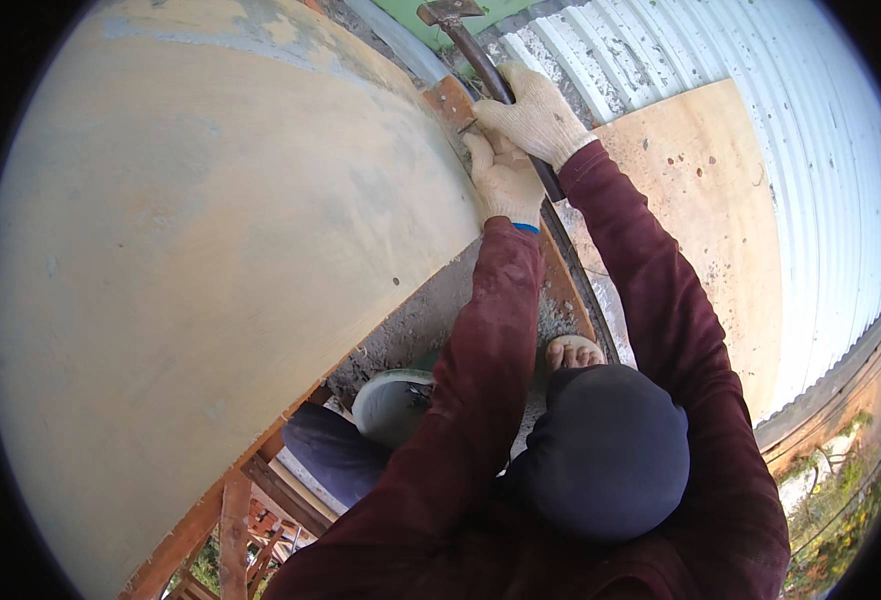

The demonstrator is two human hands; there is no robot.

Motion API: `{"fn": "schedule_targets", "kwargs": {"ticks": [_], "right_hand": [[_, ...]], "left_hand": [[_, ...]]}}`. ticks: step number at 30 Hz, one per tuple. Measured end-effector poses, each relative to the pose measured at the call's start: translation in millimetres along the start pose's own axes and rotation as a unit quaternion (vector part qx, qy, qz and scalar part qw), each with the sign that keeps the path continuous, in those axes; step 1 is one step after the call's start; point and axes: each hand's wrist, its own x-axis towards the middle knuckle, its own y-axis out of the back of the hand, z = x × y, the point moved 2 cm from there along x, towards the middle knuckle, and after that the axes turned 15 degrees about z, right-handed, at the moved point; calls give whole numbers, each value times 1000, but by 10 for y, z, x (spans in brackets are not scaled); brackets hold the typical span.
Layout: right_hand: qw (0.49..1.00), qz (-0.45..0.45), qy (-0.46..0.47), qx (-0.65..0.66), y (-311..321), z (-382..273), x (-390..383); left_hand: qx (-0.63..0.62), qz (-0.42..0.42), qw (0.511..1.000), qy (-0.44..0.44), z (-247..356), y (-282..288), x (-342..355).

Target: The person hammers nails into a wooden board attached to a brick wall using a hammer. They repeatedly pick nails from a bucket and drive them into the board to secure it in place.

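Observation:
My right hand (540,120), in a pale knit glove, grips the dark handle of a hammer (450,14), whose head is raised at the top of the view. Just below it, my gloved left hand (502,180) has its fingers closed by a thin nail (467,126), apparently pinching it, at a reddish wooden board (448,98). That board runs along the edge of a large pale plywood panel (210,220) on the left. The left fingertips are partly hard to make out.
Corrugated metal roofing (820,210) on the right carries a loose plywood sheet (720,200). My knee and bare foot (572,353) are below, beside a pale green bucket-like object (380,405). Wooden framing (235,520) shows at lower left, with foliage at lower right.

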Motion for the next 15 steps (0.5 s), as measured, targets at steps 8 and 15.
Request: {"fn": "schedule_targets", "kwargs": {"ticks": [8, 15], "right_hand": [[1000, 7, -20, -12, -34, 34, -31], [968, 46, -226, 104, 731, 74, -760]], "left_hand": [[-129, 74, 980, 132, 175, -317, 207], [-377, 222, 889, 135, -56, -204, 644]]}}
